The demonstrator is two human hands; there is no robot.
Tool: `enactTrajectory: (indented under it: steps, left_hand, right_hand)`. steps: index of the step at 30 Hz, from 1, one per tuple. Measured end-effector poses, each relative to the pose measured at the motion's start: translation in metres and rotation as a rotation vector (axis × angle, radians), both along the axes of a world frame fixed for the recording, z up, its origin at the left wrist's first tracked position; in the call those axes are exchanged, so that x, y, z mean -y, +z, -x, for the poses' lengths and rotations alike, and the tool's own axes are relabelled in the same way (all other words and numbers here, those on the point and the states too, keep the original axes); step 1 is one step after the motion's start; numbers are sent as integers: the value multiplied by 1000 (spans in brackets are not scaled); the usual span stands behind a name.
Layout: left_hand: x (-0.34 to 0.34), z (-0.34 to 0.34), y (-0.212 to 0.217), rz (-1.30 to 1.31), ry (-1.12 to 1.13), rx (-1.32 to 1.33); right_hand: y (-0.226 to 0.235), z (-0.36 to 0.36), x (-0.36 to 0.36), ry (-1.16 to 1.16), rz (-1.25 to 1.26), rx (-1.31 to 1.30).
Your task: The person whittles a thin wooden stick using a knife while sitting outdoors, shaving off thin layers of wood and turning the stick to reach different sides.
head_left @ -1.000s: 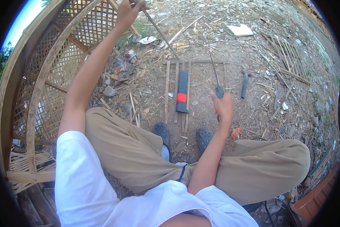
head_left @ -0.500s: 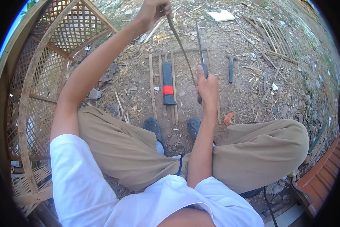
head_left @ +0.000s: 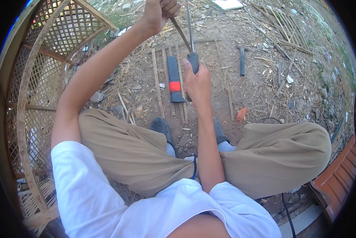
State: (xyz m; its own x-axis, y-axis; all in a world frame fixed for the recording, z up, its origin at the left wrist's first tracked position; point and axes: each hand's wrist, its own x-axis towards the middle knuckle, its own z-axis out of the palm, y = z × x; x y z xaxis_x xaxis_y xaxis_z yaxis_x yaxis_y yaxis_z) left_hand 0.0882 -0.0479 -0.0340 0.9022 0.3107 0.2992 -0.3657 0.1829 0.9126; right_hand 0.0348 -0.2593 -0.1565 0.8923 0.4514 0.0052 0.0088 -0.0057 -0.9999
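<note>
My left hand is raised at the top of the view, its fingers closed around a thin brown strip of wood or bamboo. From there the strip slants down toward my right hand. That hand grips a long knife by its dark handle, with the thumb laid along it. The narrow blade points up and away, close beside the strip. Whether blade and strip touch I cannot tell. A dark sheath with a red band lies on the ground just left of my right hand.
Thin wooden slats lie around the sheath. A hammer rests to the right, above an orange-red lump. A curved wooden lattice frame stands at left. Brown roof tiles are at lower right, and a slat pile lies far right.
My right hand and the knife have moved up and left along the strip. My left hand has shifted slightly, its grip turned more downward. The view has tilted a little.
</note>
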Motion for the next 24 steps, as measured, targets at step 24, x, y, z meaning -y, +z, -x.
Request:
enactTrajectory:
  steps: [24]
  left_hand:
    - [15,45,-6,-106,-142,-25]
  right_hand:
    - [-60,4,7,22,457,-36]
